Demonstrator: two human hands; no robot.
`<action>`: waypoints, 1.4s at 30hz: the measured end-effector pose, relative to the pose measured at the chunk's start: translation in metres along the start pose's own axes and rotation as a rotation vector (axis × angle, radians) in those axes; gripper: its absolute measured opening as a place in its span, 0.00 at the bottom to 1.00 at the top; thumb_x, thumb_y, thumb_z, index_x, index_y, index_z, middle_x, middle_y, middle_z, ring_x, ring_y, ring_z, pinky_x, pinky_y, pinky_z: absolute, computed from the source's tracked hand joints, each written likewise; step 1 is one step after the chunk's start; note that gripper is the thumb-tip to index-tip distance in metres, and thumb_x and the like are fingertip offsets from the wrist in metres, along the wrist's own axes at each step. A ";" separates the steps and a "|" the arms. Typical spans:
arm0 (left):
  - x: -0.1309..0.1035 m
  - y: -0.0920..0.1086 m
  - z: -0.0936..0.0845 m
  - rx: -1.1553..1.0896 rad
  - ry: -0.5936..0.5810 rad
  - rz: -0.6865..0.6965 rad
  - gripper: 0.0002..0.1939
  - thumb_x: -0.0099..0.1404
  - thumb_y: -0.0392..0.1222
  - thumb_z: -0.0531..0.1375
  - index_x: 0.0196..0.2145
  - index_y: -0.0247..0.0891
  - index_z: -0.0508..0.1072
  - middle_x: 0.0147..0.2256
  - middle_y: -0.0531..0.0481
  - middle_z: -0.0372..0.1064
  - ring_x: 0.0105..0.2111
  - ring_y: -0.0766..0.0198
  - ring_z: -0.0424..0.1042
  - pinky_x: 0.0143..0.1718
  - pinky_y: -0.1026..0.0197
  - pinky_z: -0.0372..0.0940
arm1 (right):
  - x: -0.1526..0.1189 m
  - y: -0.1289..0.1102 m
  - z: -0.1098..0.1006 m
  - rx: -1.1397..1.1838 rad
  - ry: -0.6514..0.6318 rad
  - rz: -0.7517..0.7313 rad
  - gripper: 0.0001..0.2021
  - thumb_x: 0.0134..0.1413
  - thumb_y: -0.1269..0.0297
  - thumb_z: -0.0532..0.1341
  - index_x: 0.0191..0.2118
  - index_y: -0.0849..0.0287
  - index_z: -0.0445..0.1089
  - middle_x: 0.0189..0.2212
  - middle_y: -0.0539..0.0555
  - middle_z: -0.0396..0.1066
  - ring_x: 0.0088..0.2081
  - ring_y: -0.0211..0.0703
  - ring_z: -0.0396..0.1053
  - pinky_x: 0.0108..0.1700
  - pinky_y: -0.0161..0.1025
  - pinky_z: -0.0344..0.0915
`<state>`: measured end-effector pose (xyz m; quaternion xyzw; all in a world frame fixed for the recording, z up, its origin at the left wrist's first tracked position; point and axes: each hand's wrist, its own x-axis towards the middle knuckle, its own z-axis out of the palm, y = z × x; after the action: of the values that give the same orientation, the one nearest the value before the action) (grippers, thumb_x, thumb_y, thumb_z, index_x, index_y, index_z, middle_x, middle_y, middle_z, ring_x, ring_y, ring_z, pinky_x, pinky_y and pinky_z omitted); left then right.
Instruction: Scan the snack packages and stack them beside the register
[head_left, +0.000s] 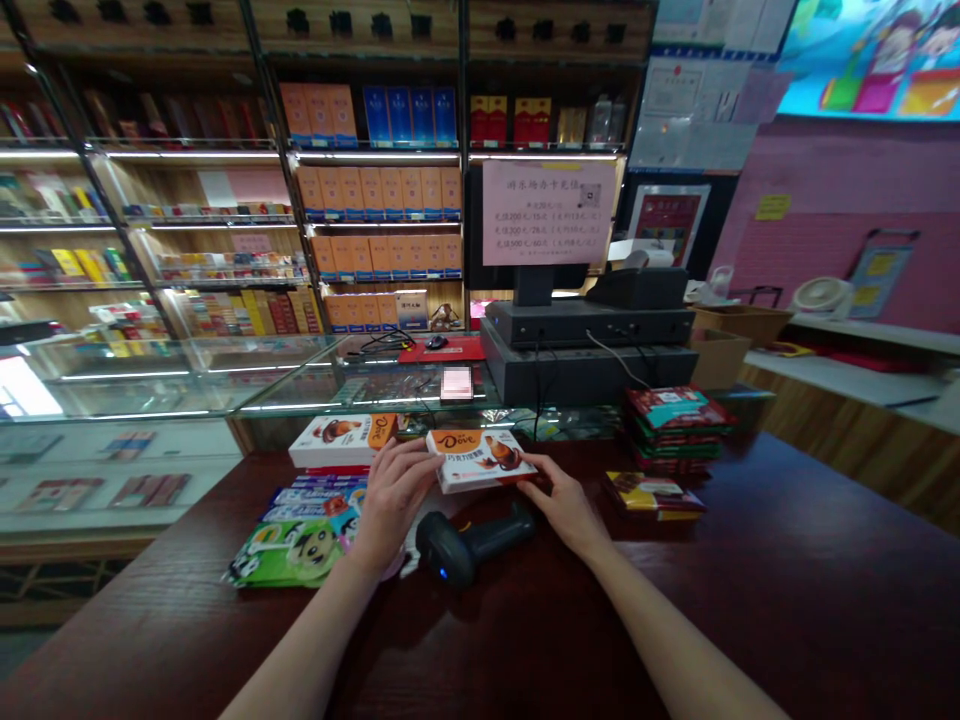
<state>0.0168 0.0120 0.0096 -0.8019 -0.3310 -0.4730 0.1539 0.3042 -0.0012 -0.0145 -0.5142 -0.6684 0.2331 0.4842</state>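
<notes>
Both my hands hold a white and orange Dove chocolate box (480, 462) just above the dark wooden counter, its printed front tilted up toward me. My left hand (397, 495) grips its left edge, and my right hand (566, 505) has the lower right corner between thumb and fingers. Below the box, a black barcode scanner (472, 545) lies on the counter with a small blue light on. Left of my left hand sits another white and orange Dove box (337, 440). In front of it are green and blue snack packets (300, 540), partly behind my left hand.
At right stand a stack of red and brown packets (675, 430) and a yellow-brown packet (655, 495) on the counter (750, 620). Behind are a glass display case (285, 380), a cash register with a sign on its screen (551, 215), and shelves of boxes (379, 190).
</notes>
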 end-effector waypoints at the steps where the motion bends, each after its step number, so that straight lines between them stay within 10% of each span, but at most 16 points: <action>1: 0.000 0.000 -0.001 0.004 0.013 0.012 0.15 0.70 0.36 0.57 0.52 0.48 0.73 0.44 0.50 0.76 0.54 0.58 0.69 0.62 0.44 0.59 | 0.000 0.000 0.001 -0.002 -0.010 -0.004 0.19 0.55 0.59 0.61 0.53 0.52 0.70 0.52 0.53 0.75 0.51 0.50 0.74 0.56 0.48 0.67; 10: 0.003 0.006 0.000 0.122 -0.056 0.016 0.12 0.70 0.34 0.55 0.48 0.44 0.72 0.57 0.45 0.67 0.62 0.55 0.60 0.65 0.41 0.56 | 0.003 0.014 0.008 -0.038 -0.061 -0.033 0.20 0.58 0.60 0.60 0.56 0.50 0.68 0.55 0.52 0.73 0.57 0.50 0.70 0.60 0.49 0.63; 19: 0.002 0.001 0.001 0.227 -0.074 -0.040 0.10 0.70 0.39 0.58 0.47 0.46 0.72 0.47 0.51 0.73 0.58 0.56 0.63 0.69 0.37 0.40 | 0.005 0.018 0.008 -0.126 -0.066 -0.083 0.22 0.59 0.59 0.58 0.58 0.51 0.69 0.58 0.54 0.71 0.59 0.49 0.67 0.64 0.52 0.60; 42: -0.003 -0.017 -0.007 0.286 -0.127 -0.201 0.14 0.67 0.37 0.59 0.49 0.50 0.75 0.46 0.50 0.73 0.51 0.53 0.67 0.66 0.30 0.42 | -0.013 -0.023 -0.008 -0.286 -0.379 -0.311 0.22 0.59 0.56 0.64 0.58 0.51 0.69 0.55 0.58 0.73 0.58 0.52 0.66 0.64 0.57 0.53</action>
<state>-0.0004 0.0190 0.0094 -0.7629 -0.4824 -0.3827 0.1969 0.3011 -0.0227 0.0025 -0.4160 -0.8439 0.1514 0.3029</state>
